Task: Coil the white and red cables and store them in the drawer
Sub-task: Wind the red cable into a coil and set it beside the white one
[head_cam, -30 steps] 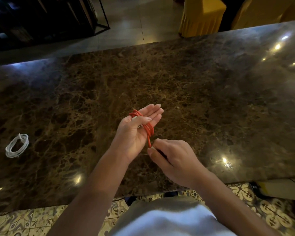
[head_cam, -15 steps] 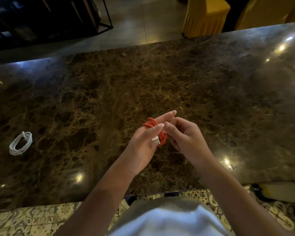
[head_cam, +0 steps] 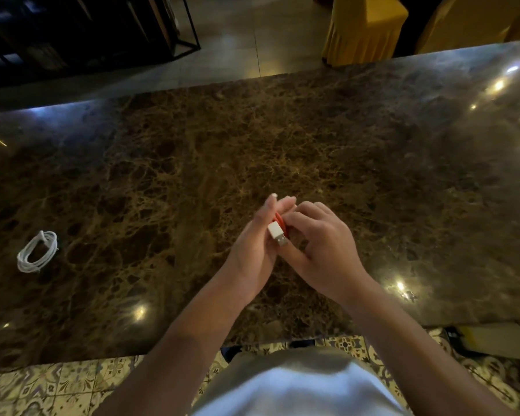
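Red cable (head_cam: 279, 221) sits pinched between straight-fingered left hand (head_cam: 254, 247) and curled right hand (head_cam: 320, 247).

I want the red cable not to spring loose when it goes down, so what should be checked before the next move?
1. Red cable gathered between the hands: ok.
2. Its white USB plug tucked into the coil: not ok, it sticks out.
3. Left hand supporting the coil: ok, fingers straight against it.
4. Right hand gripping the coil: ok, fingers curled on it.
5. Coiled white cable ready on the brown marble counter: ok.
6. Drawer open: cannot tell, not in view.
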